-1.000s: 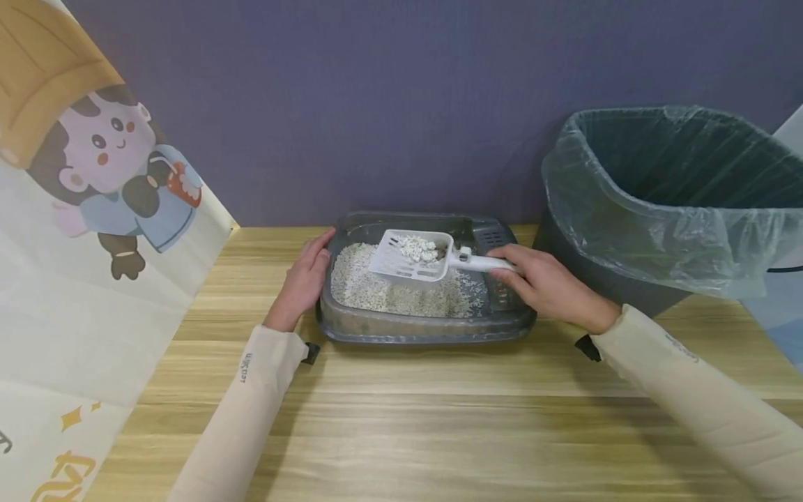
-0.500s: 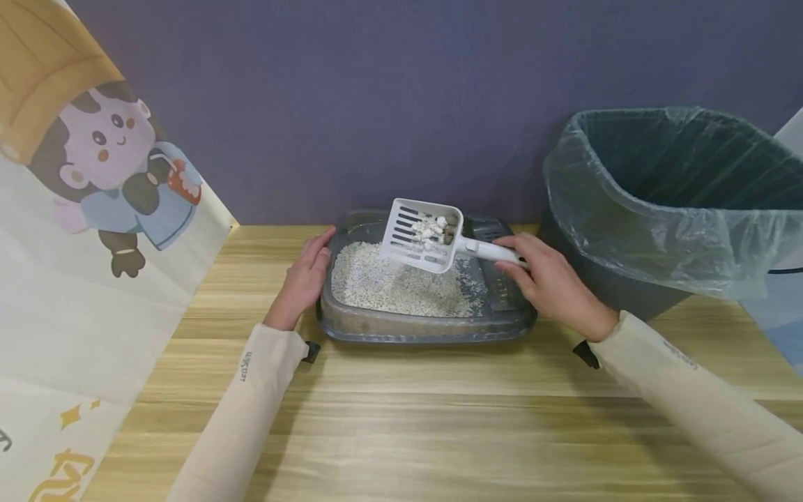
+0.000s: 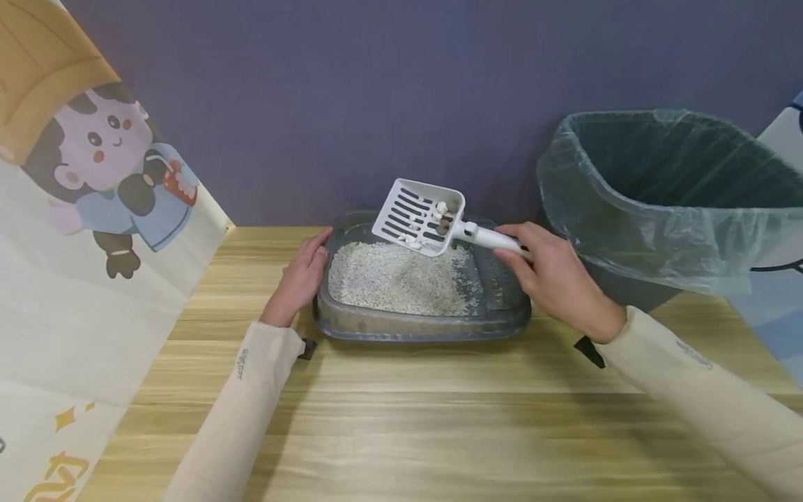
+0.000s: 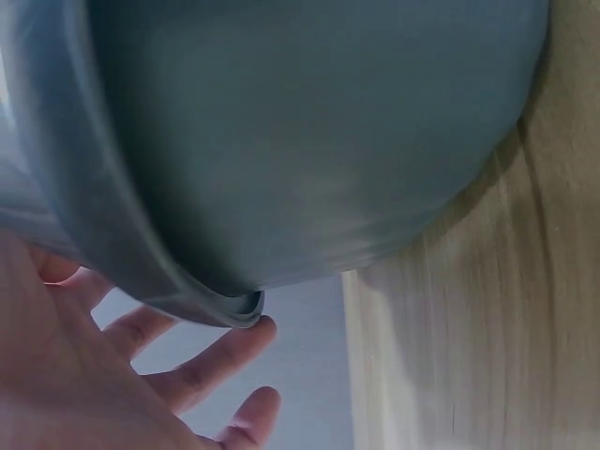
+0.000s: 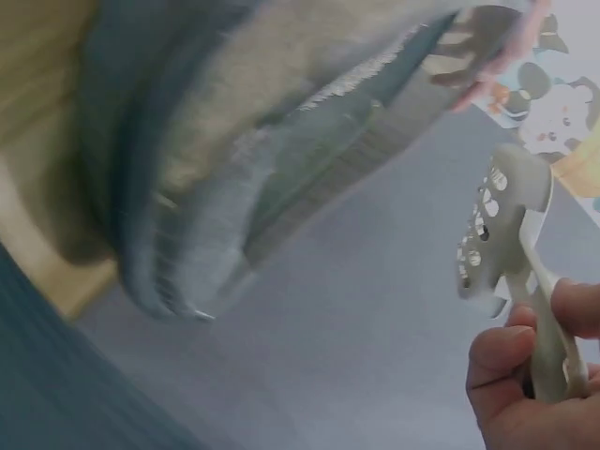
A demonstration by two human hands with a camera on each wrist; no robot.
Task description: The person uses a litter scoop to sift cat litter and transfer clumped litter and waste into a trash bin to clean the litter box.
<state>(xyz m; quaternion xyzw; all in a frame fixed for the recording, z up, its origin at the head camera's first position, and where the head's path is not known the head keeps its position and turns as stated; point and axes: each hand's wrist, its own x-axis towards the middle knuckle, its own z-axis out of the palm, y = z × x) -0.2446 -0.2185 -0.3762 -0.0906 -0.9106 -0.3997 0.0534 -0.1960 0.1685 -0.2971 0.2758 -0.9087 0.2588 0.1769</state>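
My right hand (image 3: 555, 279) grips the handle of a white slotted litter scoop (image 3: 486, 238), held above the grey litter box (image 3: 414, 326). A few pale clumps (image 3: 442, 209) and a darker lump lie in the scoop's head. Pale granular litter (image 3: 395, 286) covers most of the box floor. On the box's left side rests my left hand (image 3: 301, 279); the left wrist view shows its fingers (image 4: 211, 366) loosely extended along the rim (image 4: 122, 216). From the right wrist view, thumb and fingers curl round the scoop handle (image 5: 544, 347).
A dark bin (image 3: 627, 279) with a clear plastic liner (image 3: 652, 244) stands right of the box. Behind is a purple-grey wall (image 3: 376, 104); a cartoon-printed sheet (image 3: 63, 314) borders the left. Wooden tabletop (image 3: 408, 418) extends in front.
The right hand has raised the scoop from low over the litter and tilted it; loose litter in its head has thinned, leaving clumps. The left hand stays on the box.
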